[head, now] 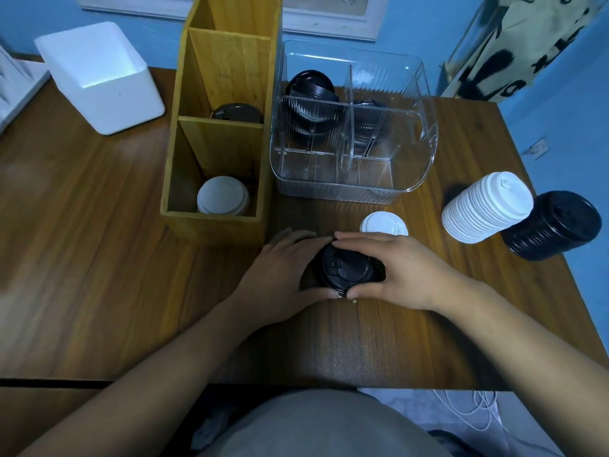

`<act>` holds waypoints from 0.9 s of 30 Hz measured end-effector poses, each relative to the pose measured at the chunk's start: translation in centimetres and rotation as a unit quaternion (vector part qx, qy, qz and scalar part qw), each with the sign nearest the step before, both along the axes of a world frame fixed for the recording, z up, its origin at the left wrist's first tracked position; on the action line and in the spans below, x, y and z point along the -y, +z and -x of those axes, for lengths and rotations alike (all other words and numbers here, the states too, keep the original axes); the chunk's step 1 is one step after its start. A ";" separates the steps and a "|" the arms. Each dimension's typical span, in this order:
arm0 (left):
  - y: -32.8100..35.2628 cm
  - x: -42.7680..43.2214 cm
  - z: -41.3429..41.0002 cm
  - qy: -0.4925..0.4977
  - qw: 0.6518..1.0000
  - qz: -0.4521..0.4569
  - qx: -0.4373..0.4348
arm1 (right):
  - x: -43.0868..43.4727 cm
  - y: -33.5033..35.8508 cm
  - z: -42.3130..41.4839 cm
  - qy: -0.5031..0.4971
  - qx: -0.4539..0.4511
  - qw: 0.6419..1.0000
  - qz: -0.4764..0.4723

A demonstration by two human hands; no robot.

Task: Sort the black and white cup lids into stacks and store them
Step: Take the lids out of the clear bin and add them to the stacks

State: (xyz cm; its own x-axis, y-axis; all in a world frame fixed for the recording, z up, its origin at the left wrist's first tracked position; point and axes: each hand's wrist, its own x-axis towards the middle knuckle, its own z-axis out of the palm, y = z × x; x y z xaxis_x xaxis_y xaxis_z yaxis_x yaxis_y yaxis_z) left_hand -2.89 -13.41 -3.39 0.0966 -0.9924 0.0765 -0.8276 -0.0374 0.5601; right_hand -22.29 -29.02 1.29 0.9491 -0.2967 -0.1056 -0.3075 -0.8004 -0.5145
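Cupping a short stack of black lids (346,270) from both sides, the left hand (280,275) and right hand (395,268) form a grip clamped around it near the middle of the bench (99,291), fingertips almost meeting. A single white lid (382,222) lies just behind the right hand. Toward the right edge, a white lid stack (484,207) and a black lid stack (553,225) lie side by side, touching. The wooden organizer (217,127) holds white lids (222,196) in its front compartment; the clear bin (352,133) holds black lids (311,90).
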 end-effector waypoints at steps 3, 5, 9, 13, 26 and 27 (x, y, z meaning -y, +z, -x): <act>-0.1 0.0 0.0 -0.011 1.000 -0.001 0.023 | 0.9 0.5 0.2 0.024 -0.032 0.999 -0.010; -0.2 0.0 0.1 -0.016 0.999 0.005 0.033 | 1.3 0.7 0.0 0.042 -0.053 0.998 0.001; -0.3 0.0 0.1 -0.023 0.999 0.005 0.041 | 1.3 0.1 0.3 0.067 -0.054 0.996 0.022; -0.4 0.0 0.2 -0.021 0.998 0.003 0.052 | 1.3 0.0 0.5 0.082 -0.063 0.994 0.045; -0.2 0.1 0.1 0.029 0.999 -0.029 -0.006 | 2.7 7.8 -4.4 0.050 0.130 0.989 0.057; -0.2 0.1 0.1 0.034 0.999 -0.027 -0.008 | 3.3 8.6 -5.3 0.037 0.161 0.984 0.074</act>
State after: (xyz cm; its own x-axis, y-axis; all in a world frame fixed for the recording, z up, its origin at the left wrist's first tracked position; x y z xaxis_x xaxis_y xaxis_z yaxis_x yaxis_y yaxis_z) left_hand -2.97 -13.50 -3.59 0.1646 -0.9861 0.0208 -0.8129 -0.1236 0.5691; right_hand -17.02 -32.32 9.92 0.9462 -0.2147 0.2421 -0.0857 -0.8877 -0.4524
